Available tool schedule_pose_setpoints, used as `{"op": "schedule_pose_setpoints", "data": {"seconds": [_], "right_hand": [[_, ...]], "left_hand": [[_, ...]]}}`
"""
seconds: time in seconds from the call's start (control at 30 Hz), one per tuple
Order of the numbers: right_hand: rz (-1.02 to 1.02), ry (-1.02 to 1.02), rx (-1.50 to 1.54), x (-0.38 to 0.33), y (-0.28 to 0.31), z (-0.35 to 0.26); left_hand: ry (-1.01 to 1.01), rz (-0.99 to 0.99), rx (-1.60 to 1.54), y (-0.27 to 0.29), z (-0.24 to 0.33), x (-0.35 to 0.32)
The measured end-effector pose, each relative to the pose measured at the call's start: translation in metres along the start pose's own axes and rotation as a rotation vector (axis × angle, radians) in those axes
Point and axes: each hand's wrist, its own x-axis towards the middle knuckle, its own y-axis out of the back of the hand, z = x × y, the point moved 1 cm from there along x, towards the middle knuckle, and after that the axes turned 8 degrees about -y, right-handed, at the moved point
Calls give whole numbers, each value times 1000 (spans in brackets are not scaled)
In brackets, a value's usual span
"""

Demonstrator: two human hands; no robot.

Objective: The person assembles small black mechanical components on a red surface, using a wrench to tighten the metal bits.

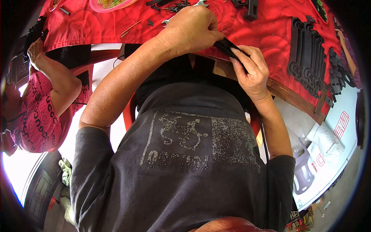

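Observation:
My left hand (195, 30) is closed at the upper end of a long black plastic part (226, 47), thumb side toward it; most of its fingers are hidden behind the back of the hand. My right hand (252, 71) grips the lower end of the same part between thumb and fingers. The part slants down to the right, just over the near edge of the table. Beside my left hand, the silvery end of a wrench (166, 22) shows on the red tablecloth (96, 29).
Small black parts (179, 7) lie beyond my left hand, near a pink-rimmed bowl (110, 8). A thin stick (130, 28) rests on the cloth. Long black parts (307, 58) are lined up at right. Another person in red (42, 112) sits at left; a further person's arm (348, 54) is far right.

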Motion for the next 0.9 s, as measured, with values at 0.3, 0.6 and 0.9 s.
{"op": "schedule_pose_setpoints", "data": {"seconds": [0.3,0.6,0.9], "right_hand": [[-2,2,6,1,0,-1],[-35,-17,7,0,1,-1],[-109,-2,40,7,7,1]], "left_hand": [[45,-8,61,-2,3,-1],[57,12,70,-3,6,-1],[45,-9,149,-8,3,0]]}}
